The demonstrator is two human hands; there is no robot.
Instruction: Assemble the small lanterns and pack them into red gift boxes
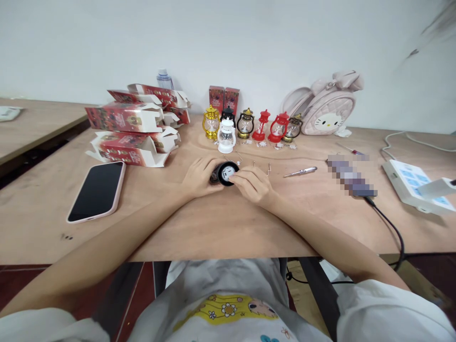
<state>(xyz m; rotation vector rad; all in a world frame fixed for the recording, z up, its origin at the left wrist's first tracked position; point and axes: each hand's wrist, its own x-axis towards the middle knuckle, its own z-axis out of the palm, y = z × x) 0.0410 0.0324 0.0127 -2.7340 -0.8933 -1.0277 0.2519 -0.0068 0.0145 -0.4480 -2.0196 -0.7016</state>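
A small black lantern lies tipped on its side, its round base turned towards me. Inside the black rim a pale disc with dark slots shows. My left hand is closed around the lantern's body. At the base, the fingertips of my right hand are pinched together against the pale disc; whatever they hold, if anything, is hidden. Just behind my hands stands a white lantern. Bent metal wires and a slim screwdriver lie to the right of my right hand.
Several lanterns, among them a gold one and a red one, line the back. Red cardboard boxes are piled left, beyond a phone. On the right are a pink bag, a pixelated device and a power strip.
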